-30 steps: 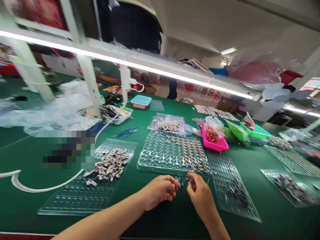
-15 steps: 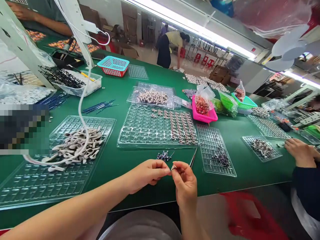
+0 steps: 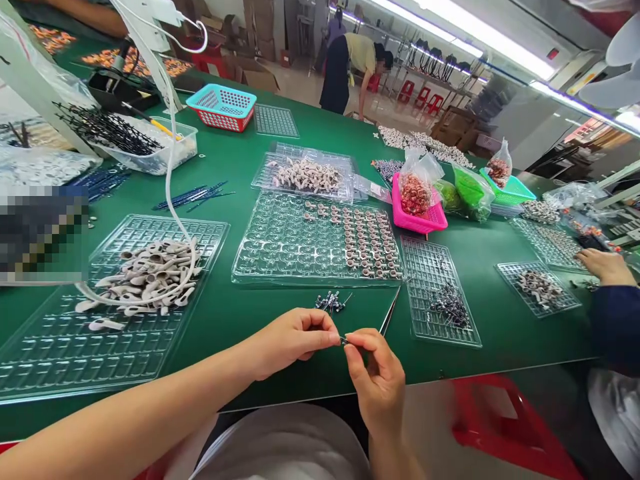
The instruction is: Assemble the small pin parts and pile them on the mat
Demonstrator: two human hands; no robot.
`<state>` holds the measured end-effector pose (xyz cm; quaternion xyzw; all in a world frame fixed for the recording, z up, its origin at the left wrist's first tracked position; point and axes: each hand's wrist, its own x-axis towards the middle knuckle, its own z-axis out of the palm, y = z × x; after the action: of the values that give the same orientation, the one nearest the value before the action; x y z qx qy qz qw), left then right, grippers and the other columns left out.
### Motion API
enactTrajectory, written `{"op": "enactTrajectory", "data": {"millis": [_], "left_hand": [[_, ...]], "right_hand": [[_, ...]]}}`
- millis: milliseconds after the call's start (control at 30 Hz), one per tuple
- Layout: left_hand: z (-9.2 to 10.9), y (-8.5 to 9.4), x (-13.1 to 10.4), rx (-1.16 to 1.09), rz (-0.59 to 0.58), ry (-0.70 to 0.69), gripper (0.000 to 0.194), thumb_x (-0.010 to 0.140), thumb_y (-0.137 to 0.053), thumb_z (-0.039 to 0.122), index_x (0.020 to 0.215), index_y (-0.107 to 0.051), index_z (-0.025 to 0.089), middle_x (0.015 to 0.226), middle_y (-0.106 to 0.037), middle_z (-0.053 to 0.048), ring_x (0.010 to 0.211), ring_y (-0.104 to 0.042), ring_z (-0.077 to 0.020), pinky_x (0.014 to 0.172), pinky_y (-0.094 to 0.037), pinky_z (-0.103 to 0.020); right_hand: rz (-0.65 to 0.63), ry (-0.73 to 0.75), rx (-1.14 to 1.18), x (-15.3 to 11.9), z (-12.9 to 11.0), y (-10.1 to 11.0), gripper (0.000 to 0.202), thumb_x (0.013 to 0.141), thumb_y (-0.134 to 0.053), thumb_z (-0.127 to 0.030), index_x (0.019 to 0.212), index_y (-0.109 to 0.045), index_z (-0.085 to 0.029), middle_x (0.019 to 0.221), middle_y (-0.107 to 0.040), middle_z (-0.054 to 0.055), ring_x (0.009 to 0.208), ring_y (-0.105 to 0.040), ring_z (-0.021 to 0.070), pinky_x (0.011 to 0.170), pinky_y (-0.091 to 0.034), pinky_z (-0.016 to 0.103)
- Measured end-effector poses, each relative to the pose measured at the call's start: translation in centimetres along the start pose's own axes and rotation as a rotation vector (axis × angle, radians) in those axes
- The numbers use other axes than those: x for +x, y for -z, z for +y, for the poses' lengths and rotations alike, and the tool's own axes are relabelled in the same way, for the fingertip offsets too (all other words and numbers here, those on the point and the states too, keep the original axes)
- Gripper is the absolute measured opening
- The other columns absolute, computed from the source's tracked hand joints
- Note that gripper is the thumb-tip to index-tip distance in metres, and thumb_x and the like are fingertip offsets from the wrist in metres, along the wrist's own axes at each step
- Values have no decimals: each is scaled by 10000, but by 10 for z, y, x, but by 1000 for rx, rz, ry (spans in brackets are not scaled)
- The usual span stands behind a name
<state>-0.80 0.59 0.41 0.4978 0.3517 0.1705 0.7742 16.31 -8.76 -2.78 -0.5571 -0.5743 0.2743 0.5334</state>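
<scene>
My left hand (image 3: 300,340) is closed, thumb and forefinger pinching a tiny dark part (image 3: 343,341) whose kind I cannot make out. From the other side, the fingertips of my right hand (image 3: 379,373) meet the same part, thumb and forefinger curled around its end. Just beyond them lies a small heap of dark thin-legged components (image 3: 331,302) on the green table. A pair of tweezers (image 3: 390,311) rests to the right of it. Behind stands a clear moulded tray (image 3: 280,243), its right columns filled with small pale ring-ended pieces (image 3: 370,243).
At left, a clear tray (image 3: 50,363) bears pale grey shells (image 3: 155,277), with a white cable (image 3: 173,153) looping over. To the right lie a tray with dark components (image 3: 419,313) and a pink basket (image 3: 420,220). A co-worker's hand (image 3: 607,267) is at far right.
My head view has shifted slightly. The fingertips of my right hand have moved a little lower and spread somewhat; a pale bit seen between them earlier no longer shows. My left hand keeps its pinch.
</scene>
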Motion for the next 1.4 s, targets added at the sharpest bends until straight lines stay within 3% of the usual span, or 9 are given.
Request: {"op": "enactTrajectory", "data": {"millis": [200, 367, 733, 1133, 1400], "left_hand": [[3, 0, -1, 10, 19, 23, 364, 795, -669, 509, 798, -620, 149, 558, -341, 82, 539, -264, -96, 499, -205, -237], [5, 0, -1, 67, 54, 26, 298, 782, -673, 450, 755, -601, 163, 576, -393, 65, 545, -309, -100, 503, -233, -240], [6, 1, -2, -210, -29, 107, 321, 725, -760, 400, 748, -565, 146, 551, -342, 88, 511, -217, -64, 505, -108, -250], [6, 3, -1, -351, -104, 159, 348, 683, -814, 365, 718, -541, 152, 545, -380, 70, 508, -226, -60, 497, -115, -237], [1, 5, -1, -383, -189, 92, 334, 730, -813, 365, 766, -567, 142, 589, -386, 64, 509, -239, -55, 497, -127, -238]], "right_hand": [[45, 90, -111, -1, 5, -7, 178, 911, -592, -122, 1009, -662, -253, 909, -681, 27, 827, -660, 161, 682, -519, 270], [38, 180, -169, -2, 8, -7, 250, 893, -595, -84, 1058, -645, -266, 931, -687, 25, 847, -664, 166, 722, -530, 290], [3, 136, -157, -1, 6, -6, 145, 919, -569, -126, 993, -626, -237, 873, -672, 19, 791, -644, 153, 673, -500, 265], [25, 11, -50, -4, 11, -2, 81, 934, -575, -197, 952, -647, -229, 866, -654, 28, 780, -629, 154, 673, -491, 263], [-2, -55, 44, -3, 12, -1, 73, 942, -579, -227, 937, -651, -228, 851, -631, 15, 725, -589, 134, 640, -466, 245]]}}
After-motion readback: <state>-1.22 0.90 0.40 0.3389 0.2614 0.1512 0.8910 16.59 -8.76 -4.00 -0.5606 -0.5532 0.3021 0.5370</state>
